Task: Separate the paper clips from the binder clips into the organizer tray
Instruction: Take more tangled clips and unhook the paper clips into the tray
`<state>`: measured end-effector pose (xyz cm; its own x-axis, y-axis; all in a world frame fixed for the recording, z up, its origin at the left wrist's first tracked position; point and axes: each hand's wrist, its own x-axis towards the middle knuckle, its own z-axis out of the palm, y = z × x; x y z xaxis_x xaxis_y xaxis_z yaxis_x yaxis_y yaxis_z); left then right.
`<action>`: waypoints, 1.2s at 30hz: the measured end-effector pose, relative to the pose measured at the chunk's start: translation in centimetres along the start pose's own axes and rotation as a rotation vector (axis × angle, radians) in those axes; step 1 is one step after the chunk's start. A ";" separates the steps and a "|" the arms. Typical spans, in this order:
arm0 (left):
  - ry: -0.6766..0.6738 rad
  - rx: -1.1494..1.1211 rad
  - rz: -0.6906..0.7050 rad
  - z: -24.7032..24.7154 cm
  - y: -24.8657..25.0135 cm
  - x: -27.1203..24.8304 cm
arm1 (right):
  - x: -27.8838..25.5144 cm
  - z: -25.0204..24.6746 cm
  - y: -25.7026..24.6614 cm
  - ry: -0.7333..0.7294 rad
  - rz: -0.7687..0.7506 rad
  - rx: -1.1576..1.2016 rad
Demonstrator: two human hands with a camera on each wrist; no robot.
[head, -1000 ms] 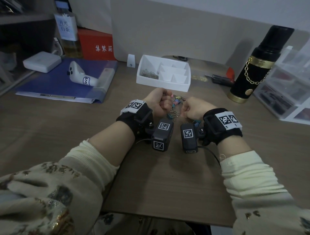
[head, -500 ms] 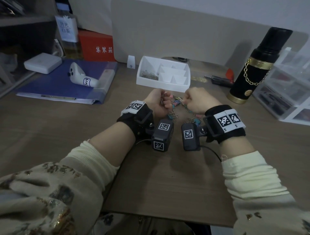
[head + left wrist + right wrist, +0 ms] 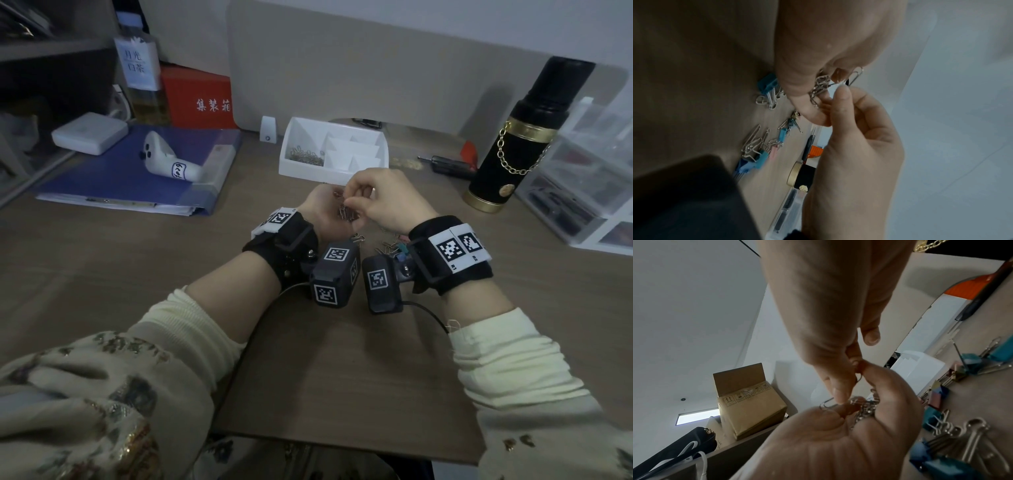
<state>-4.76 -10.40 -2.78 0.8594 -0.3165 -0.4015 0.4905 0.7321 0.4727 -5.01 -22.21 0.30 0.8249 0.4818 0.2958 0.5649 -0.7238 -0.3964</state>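
My left hand (image 3: 334, 209) lies palm up above the desk, its fingers curled round a small bunch of silver paper clips (image 3: 346, 214). My right hand (image 3: 352, 202) hovers right over that palm and pinches one paper clip (image 3: 828, 404) against the bunch (image 3: 865, 408). In the left wrist view the bunch of clips (image 3: 821, 86) sits between the left thumb and fingers. Coloured binder clips (image 3: 394, 245) mixed with loose paper clips lie on the desk under my right wrist, and several blue ones (image 3: 953, 439) lie beside the hands. The white organizer tray (image 3: 301, 169) stands just behind, with paper clips (image 3: 306, 156) in its left compartment.
A black and gold flask (image 3: 513, 144) stands at the right, in front of clear plastic drawers (image 3: 589, 178). A blue folder (image 3: 113, 171) with a white controller (image 3: 164, 161) lies at the left. A dark screwdriver (image 3: 445, 166) lies behind the tray's right end.
Both hands were fists, knuckles up, over the clip pile. The left hand has turned palm up with paper clips in it, and the right hand has risen over that palm.
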 end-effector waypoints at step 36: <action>0.139 -0.083 0.169 -1.4 1.2 0.2 | 0.0 0.6 2.4 -0.217 0.268 -0.102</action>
<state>-4.20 -8.76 -3.41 0.8974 -0.1033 -0.4290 0.3227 0.8167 0.4784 -3.63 -23.63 -1.10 0.9353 0.3539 -0.0028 0.3316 -0.8791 -0.3426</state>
